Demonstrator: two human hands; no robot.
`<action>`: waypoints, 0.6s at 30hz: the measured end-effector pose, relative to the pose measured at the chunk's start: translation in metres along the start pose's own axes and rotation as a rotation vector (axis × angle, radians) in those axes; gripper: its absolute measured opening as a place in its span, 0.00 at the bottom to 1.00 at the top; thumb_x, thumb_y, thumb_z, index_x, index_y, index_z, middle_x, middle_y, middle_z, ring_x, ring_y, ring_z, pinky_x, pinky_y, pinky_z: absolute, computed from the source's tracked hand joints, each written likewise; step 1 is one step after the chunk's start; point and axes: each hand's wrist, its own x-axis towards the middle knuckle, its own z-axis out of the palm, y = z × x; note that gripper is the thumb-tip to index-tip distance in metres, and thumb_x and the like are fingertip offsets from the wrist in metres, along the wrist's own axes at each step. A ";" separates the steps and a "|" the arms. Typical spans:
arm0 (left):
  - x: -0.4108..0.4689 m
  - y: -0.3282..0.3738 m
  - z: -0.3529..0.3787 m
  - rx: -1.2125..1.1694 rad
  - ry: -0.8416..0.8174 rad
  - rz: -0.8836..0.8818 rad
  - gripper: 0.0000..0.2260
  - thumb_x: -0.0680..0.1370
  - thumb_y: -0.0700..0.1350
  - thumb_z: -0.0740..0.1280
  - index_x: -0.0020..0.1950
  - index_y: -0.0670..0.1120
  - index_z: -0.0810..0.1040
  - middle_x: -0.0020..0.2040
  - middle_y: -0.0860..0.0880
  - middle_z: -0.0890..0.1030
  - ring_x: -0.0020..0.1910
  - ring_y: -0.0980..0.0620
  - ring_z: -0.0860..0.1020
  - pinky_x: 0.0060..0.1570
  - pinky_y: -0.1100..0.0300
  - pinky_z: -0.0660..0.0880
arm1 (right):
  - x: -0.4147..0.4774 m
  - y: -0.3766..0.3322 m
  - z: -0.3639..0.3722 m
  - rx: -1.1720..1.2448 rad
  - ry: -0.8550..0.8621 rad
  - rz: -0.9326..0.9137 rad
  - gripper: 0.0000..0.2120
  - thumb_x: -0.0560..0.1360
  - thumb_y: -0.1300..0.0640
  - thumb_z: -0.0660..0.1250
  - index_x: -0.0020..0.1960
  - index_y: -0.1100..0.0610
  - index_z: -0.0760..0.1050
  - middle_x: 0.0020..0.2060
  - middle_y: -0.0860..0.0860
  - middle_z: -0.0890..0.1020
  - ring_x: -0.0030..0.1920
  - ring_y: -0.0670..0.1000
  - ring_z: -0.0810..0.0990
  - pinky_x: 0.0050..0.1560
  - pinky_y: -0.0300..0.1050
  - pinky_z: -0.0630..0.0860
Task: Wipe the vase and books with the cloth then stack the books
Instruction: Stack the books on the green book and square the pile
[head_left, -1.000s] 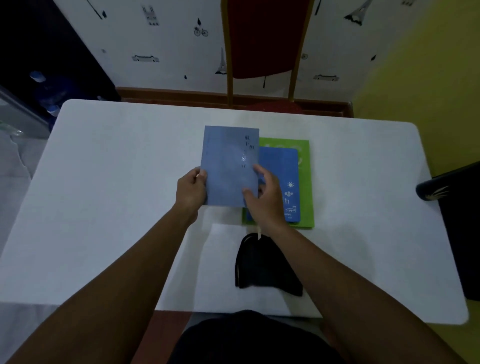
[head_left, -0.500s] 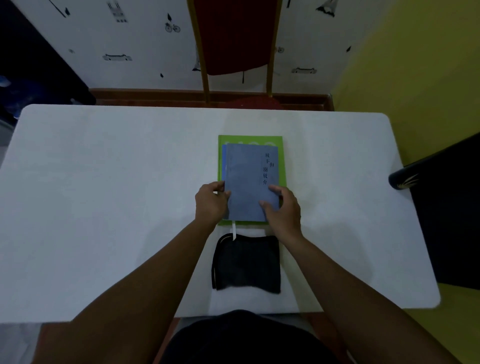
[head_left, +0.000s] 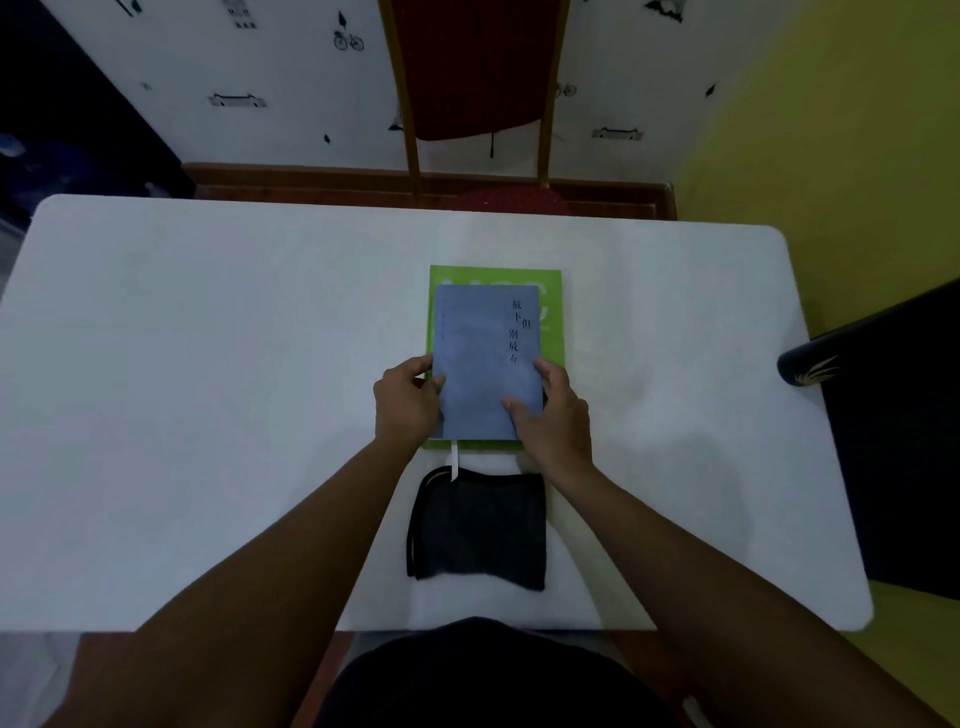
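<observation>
A grey-blue book (head_left: 480, 353) with dark characters on its cover lies on top of a larger green book (head_left: 551, 317) in the middle of the white table (head_left: 208, 389). Another blue book seen earlier is hidden beneath it. My left hand (head_left: 408, 402) grips the top book's near left edge. On the near right corner rests my right hand (head_left: 556, 415), thumb on the cover. A white ribbon bookmark (head_left: 455, 463) hangs from the stack over a folded black cloth (head_left: 480, 530) lying just in front. No vase is in view.
A red chair (head_left: 475, 67) with a wooden frame stands behind the table's far edge. A dark chair (head_left: 893, 441) sits at the right side. The wall with small drawings is at the back, and a yellow wall at right.
Both hands carried the grey-blue book to the right and set it down on the blue and green books, covering the blue one. The hands then slid to its near corners.
</observation>
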 end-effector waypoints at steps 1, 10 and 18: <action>0.001 -0.001 -0.001 0.004 -0.001 0.009 0.15 0.81 0.39 0.69 0.68 0.42 0.80 0.60 0.44 0.84 0.46 0.51 0.82 0.51 0.57 0.81 | 0.001 0.000 -0.001 -0.029 -0.012 -0.012 0.31 0.74 0.45 0.74 0.73 0.45 0.65 0.63 0.53 0.81 0.59 0.56 0.81 0.57 0.56 0.81; 0.009 -0.001 0.005 -0.062 0.003 -0.228 0.31 0.77 0.58 0.71 0.75 0.45 0.69 0.67 0.47 0.75 0.61 0.49 0.76 0.63 0.51 0.76 | 0.028 -0.004 -0.008 -0.028 0.050 0.129 0.46 0.71 0.37 0.73 0.80 0.52 0.56 0.74 0.54 0.70 0.74 0.59 0.65 0.75 0.58 0.64; 0.038 0.021 0.007 -0.397 -0.097 -0.520 0.18 0.69 0.55 0.79 0.46 0.45 0.79 0.46 0.46 0.84 0.44 0.47 0.83 0.42 0.55 0.81 | 0.049 0.001 -0.019 0.043 -0.051 0.177 0.49 0.66 0.38 0.77 0.79 0.50 0.58 0.73 0.51 0.69 0.74 0.54 0.69 0.73 0.57 0.69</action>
